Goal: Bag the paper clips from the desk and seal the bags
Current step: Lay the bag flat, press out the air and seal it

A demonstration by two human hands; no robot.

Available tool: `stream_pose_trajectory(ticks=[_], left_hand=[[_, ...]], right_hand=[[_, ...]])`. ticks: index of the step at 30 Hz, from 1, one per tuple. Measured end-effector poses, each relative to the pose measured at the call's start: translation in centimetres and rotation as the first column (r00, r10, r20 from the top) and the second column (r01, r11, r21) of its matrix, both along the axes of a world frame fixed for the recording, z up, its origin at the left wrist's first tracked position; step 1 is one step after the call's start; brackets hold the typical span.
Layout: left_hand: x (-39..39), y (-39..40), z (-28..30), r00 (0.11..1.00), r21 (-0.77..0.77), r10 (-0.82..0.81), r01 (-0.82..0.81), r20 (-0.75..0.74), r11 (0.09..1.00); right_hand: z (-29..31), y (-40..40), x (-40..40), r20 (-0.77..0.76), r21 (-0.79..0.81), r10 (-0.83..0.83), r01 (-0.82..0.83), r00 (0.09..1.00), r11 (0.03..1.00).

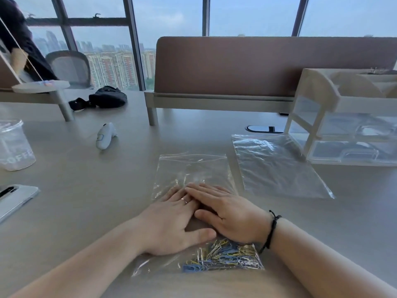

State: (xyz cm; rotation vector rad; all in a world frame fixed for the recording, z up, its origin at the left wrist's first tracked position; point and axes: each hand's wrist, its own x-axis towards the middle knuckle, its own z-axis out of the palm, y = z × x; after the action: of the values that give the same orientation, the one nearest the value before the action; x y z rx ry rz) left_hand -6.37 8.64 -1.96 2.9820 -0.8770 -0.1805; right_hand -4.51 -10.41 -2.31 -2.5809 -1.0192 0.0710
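- The filled bag (193, 173) lies flat at the counter's (75, 190) near edge; bagging looks done, its seal not yet visibly closed.
- A second bag (277, 166) lies empty towards the right edge.
- The left hand (171, 220) and right hand (229, 216) lie flat, fingers extended, pressing the filled bag, gripping nothing.
- Multicoloured paper clips (225, 254) bunch at its near end.

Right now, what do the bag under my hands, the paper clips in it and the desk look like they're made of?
Bag: thin clear plastic film, glossy; it wrinkles and shows the desk through it.
Paper clips: bent wire, some silvery bare metal, others blue or yellow, probably coated.
Desk: smooth matte grey-beige top, likely laminate; material uncertain.
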Motion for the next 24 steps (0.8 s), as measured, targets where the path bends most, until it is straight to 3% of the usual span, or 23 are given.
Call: stream_pose_trajectory(ticks=[3,7,24], left_hand=[[-0.1,0.0,-0.3,1.0,0.028,0.007,-0.007,0.005,1.0],[0.0,0.0,-0.4,1.0,0.024,0.023,-0.024,0.005,0.999],[-2.2,2.2,-0.1,0.964,0.006,0.258,-0.258,-0.058,0.966]], right_hand=[[0.0,-0.2,0.0,0.016,-0.15,-0.042,0.044,0.999,0.988],[-0.1,-0.1,0.0,0.033,-0.211,-0.082,0.087,0.996,0.974],[0.0,-0.1,0.2,-0.016,-0.287,-0.131,0.121,0.991,0.95]])
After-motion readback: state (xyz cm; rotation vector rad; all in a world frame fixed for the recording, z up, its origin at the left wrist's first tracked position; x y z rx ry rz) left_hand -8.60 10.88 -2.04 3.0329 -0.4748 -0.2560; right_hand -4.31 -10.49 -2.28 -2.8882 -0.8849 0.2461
